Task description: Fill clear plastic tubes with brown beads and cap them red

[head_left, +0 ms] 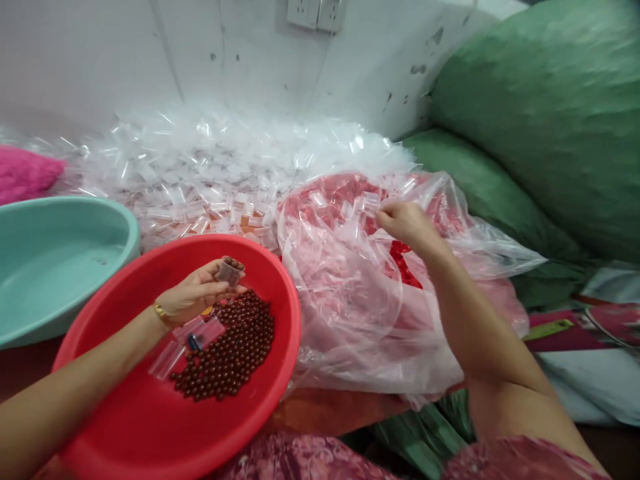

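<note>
My left hand (203,290) is closed around a small clear plastic tube (231,272) whose top shows brown beads. It is held over the red basin (287,333). Below it lies a pile of shiny brown beads (235,347), with a few more clear tubes (167,359) and a small dark blue piece (194,343) at the pile's left. My right hand (406,221) reaches over a clear plastic bag (350,320) of red pieces. Its fingers are pinched together beside clear tubes (367,203) lying on the bag; what they grip, if anything, is hidden.
A large heap of clear tubes (210,167) spreads along the wall behind the basin. At the left stand a turquoise basin (133,233) and a bright pink bundle (27,173). Big green sacks (545,113) bulge at the right. A power socket (316,13) sits on the wall.
</note>
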The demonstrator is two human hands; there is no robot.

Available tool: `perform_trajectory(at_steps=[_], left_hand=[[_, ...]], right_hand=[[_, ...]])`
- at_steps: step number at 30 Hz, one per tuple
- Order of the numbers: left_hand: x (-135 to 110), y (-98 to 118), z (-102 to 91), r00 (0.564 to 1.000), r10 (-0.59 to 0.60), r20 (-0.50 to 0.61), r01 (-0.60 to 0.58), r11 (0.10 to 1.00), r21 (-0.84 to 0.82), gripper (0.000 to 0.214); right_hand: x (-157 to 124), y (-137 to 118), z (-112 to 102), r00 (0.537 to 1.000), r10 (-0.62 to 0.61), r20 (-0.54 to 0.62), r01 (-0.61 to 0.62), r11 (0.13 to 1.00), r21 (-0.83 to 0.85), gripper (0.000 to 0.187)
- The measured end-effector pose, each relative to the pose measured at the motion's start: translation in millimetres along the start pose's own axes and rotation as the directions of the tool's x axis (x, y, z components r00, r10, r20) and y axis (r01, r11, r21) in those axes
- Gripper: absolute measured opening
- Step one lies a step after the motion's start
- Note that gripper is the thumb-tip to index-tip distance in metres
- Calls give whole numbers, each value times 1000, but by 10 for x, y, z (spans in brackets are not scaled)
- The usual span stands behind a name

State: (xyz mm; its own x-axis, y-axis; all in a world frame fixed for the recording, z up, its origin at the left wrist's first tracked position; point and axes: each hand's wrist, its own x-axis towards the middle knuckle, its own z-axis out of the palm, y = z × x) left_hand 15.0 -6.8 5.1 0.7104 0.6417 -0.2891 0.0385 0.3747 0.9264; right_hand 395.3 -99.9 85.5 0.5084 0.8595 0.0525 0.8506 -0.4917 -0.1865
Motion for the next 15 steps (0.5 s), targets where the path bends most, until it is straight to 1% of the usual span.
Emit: perform_trajectory(at_steps=[1,3,4,6,9,12,13,15], left_hand=[[-32,18,-1,999,26,-32,-27,999,-30,34],[-64,31,3,995,43,-90,-51,995,-80,29],[-64,30,8,993,39,-111,-50,994,-95,28],[-41,23,26,990,32,-140,-45,995,-91,25],[-2,10,61,985,42,-166,-42,999,-1,23],[-15,0,82,987,26,-159,-16,998,65,22],[-31,-3,84,988,13,-156,-4,998,60,22],[-77,-6,82,987,-3,-159,8,1000,29,25]], right_hand=[[1,219,-51,996,85,16,-83,992,-90,27],[-44,583,-76,984,171,56,-157,970,-188,27],[-79,718,-48,980,177,88,-157,967,-201,27],[-142,892,82,978,164,126,-134,966,-222,26],[-163,978,377,987,104,122,-72,969,-236,22],[-78,987,652,990,27,138,1,980,-198,9],[-27,988,727,987,6,158,21,985,-172,9],[98,982,853,985,-25,172,44,993,-112,16]])
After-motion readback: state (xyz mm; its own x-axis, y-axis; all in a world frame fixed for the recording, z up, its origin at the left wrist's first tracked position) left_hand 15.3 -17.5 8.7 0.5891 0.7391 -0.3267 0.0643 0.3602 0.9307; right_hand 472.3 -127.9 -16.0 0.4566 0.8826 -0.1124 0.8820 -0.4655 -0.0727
